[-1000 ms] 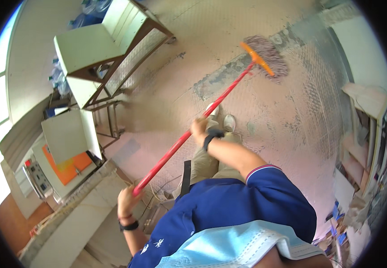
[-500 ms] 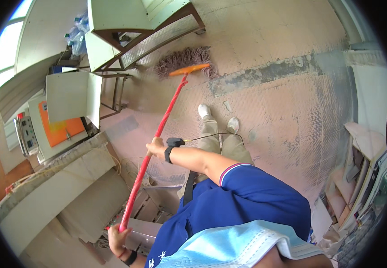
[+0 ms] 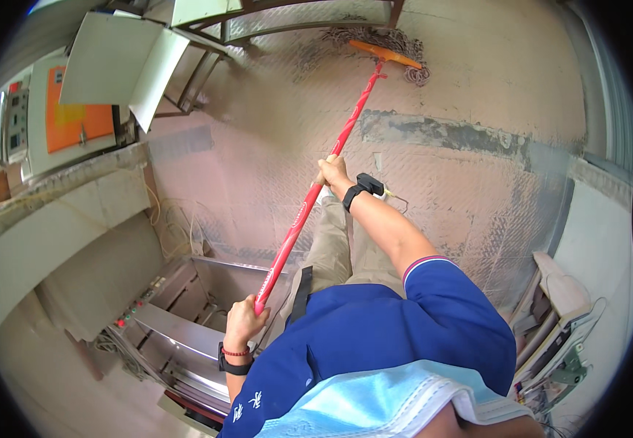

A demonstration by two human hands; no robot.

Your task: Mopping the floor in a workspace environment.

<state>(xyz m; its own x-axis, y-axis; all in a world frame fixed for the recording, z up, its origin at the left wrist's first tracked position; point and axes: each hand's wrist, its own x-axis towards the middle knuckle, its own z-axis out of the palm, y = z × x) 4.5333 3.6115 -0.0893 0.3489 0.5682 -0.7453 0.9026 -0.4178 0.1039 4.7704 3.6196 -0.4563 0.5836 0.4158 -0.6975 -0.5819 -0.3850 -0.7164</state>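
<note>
The mop [image 3: 388, 55] has swung further up the floor [image 3: 477, 87] since a moment ago, its head now lying beside the metal frame [image 3: 309, 25]. The right hand [image 3: 333, 171] is wrapped around the middle of the red handle; the left hand [image 3: 245, 321] grips its lower end, now closer in

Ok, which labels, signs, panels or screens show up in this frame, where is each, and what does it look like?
Orange panel: upper left, on the front of a pale grey cabinet; rectangular, bright orange with a yellowish patch.
Control strip: far left of that cabinet; narrow, upright, pale, with small red and dark parts.
Button row: lower left, on a metal machine near the left hand; small red and green dots.
No lit screens or packages visible.
</note>
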